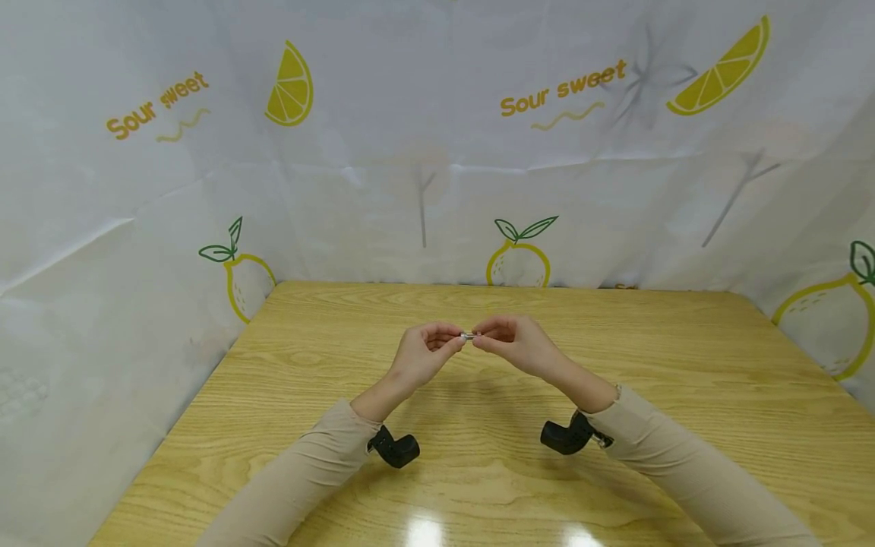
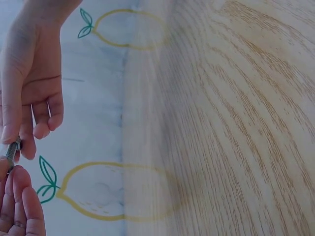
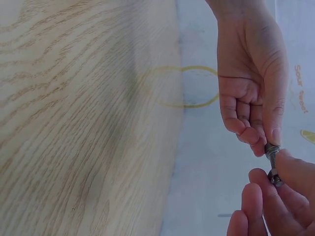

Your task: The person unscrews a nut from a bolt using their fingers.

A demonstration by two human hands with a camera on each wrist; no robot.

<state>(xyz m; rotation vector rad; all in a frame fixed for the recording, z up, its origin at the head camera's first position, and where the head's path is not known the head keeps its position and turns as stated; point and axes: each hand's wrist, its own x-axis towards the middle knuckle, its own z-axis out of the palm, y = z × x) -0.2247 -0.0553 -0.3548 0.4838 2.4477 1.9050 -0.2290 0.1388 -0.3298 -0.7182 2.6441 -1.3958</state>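
Both hands meet over the wooden table, holding a small silver metal bolt [image 1: 469,336] between them. My left hand [image 1: 424,357] pinches one end with thumb and fingertips. The other end is pinched the same way by my right hand [image 1: 522,348]. In the right wrist view the bolt [image 3: 273,160] shows a threaded shank with a wider metal piece at each end, partly covered by the fingertips. The left wrist view catches the bolt [image 2: 12,151] at its left edge, between the two sets of fingertips.
The wood-grain table [image 1: 478,486] spreads beneath both arms. A white curtain [image 1: 383,205] printed with lemons and lettering hangs behind it and along its sides. Black curved mounts [image 1: 399,450] sit at both wrists, below the sleeve cuffs.
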